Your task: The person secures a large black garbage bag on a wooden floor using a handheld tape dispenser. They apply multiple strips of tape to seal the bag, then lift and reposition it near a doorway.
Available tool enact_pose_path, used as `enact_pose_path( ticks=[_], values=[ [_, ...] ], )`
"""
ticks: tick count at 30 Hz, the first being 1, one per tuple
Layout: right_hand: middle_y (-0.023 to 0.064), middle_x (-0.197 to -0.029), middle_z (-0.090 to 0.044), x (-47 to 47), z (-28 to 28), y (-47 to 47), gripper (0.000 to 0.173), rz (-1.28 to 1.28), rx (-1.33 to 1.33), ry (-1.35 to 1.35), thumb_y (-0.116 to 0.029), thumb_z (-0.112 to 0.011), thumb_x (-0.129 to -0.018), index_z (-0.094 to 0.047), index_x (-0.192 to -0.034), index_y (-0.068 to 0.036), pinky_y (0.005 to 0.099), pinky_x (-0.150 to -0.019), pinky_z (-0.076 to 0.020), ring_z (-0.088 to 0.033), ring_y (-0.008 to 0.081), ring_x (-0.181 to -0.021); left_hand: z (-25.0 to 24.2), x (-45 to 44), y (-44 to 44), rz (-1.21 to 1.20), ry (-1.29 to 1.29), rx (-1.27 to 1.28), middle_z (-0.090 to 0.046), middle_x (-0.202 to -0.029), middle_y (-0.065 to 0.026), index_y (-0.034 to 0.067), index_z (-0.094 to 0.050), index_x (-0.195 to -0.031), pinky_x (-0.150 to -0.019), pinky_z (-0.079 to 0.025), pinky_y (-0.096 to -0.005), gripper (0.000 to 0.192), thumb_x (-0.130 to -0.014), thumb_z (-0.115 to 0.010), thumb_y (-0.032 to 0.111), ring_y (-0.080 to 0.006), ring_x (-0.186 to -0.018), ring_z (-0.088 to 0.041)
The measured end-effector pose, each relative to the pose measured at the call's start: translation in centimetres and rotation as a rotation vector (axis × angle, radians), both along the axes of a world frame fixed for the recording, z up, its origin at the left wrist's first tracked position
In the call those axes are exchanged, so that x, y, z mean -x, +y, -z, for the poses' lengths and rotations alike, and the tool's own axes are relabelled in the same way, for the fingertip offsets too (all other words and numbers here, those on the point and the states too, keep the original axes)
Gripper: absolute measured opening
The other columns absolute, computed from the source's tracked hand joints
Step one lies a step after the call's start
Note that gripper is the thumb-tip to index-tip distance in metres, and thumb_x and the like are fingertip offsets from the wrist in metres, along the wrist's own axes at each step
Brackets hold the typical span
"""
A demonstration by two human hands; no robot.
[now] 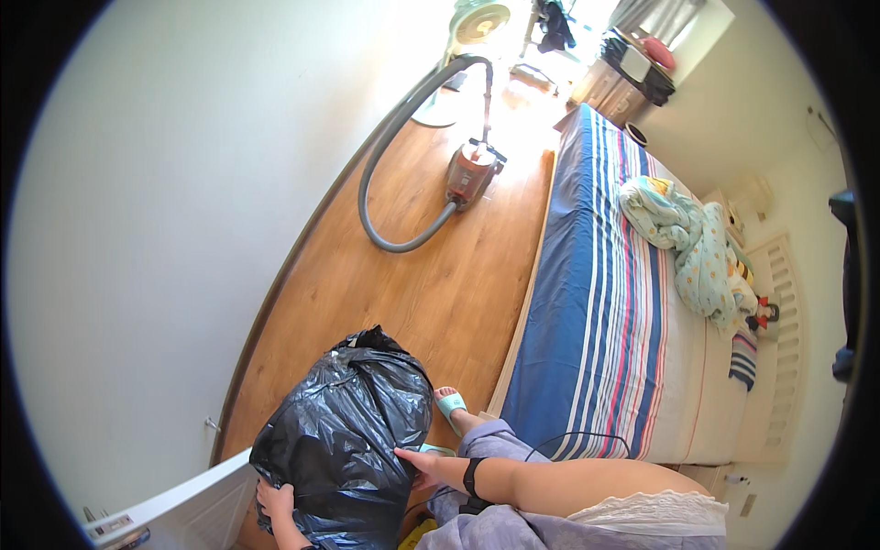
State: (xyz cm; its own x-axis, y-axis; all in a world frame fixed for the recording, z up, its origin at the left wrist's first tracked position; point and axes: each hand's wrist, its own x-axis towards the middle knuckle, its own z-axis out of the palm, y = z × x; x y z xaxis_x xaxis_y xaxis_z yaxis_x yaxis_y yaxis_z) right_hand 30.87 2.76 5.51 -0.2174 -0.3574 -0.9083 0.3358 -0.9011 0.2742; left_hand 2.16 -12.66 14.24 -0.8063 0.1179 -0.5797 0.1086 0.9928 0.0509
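Note:
A large, bulging black plastic bag (350,419) stands before me on the wooden floor, its gathered top towards the room. My left hand (276,500) presses around its lower left side, close to the edge of a white door (185,495). On the opposite side my right hand (421,466) grips the plastic, thumb on top and the other fingers partly hidden beneath. A black band circles that wrist. Beside the bag are my feet in mint green slippers (450,403). What the bag holds cannot be seen.
A canister vacuum cleaner (473,175) with a looped grey hose (368,185) lies farther along the floor. A bed with a striped cover (584,309) runs along the right, a crumpled quilt (701,254) on it. Near the bright window stands a fan (481,24). A wall (172,206) borders the left.

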Motion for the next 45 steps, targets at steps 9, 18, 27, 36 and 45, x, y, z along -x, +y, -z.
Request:
enact_pose_path(
  ticks=[9, 18, 27, 36, 45],
  values=[
    [0.0174, -0.148, -0.027, 0.1, -0.3, -1.6, 0.106, 0.071, -0.053, 0.072, -0.07, -0.06, -0.072, -0.019, -0.146, -0.006, 0.0527, -0.106, -0.0266, -0.028, 0.0337, -0.136, 0.3, 0.6, 0.8, -0.038, 0.05, 0.017, -0.048, -0.134, -0.0135, 0.012, -0.044, -0.133, -0.105, -0.025, -0.0563, 0.072, -0.063, -0.058, 0.014, -0.0355, -0.127, -0.039],
    [0.0088, -0.13, -0.05, -0.1, -1.5, -3.1, 0.096, 0.171, -0.237, -0.085, -0.065, -0.065, -0.071, -0.026, -0.144, -0.015, 0.0429, -0.096, -0.0398, -0.048, 0.0245, -0.119, -3.5, -0.1, 2.7, 0.163, 0.095, -0.062, -0.056, -0.124, -0.0165, 0.009, -0.049, -0.128, -0.1, -0.037, -0.0486, 0.067, -0.063, -0.06, 0.017, -0.038, -0.117, -0.05],
    [0.0103, -0.114, -0.061, -3.2, -2.2, -1.1, 0.05, 0.31, -0.207, 0.116, -0.048, -0.058, -0.084, -0.058, -0.113, -0.007, 0.049, -0.092, -0.0463, -0.059, 0.0275, -0.104, -6.6, -4.2, 3.1, 0.139, 0.264, -0.101, -0.061, -0.109, -0.0224, 0.003, -0.058, -0.11, -0.087, -0.046, -0.0498, 0.055, -0.062, -0.068, 0.029, -0.0395, -0.104, -0.057],
    [0.0094, -0.137, -0.045, -3.0, -3.5, -0.1, 0.094, 0.064, -0.23, 0.095, -0.08, -0.045, -0.073, -0.04, -0.137, -0.011, 0.0458, -0.103, -0.0363, -0.044, 0.0301, -0.124, -6.5, -5.2, 1.9, 0.06, 0.304, -0.249, -0.058, -0.111, -0.0113, 0.007, -0.056, -0.11, -0.094, -0.031, -0.052, 0.048, -0.064, -0.064, 0.016, -0.0301, -0.11, -0.051],
    [0.0076, -0.135, -0.048, -1.9, -4.8, 0.2, 0.093, -0.017, -0.155, 0.089, -0.08, -0.044, -0.072, -0.042, -0.136, -0.012, 0.0427, -0.102, -0.0394, -0.046, 0.0279, -0.122, -8.5, -6.0, 2.2, 0.014, 0.465, -0.26, -0.059, -0.103, -0.0062, 0.01, -0.06, -0.103, -0.096, -0.03, -0.0535, 0.04, -0.064, -0.065, 0.013, -0.0259, -0.105, -0.052]
  ],
)
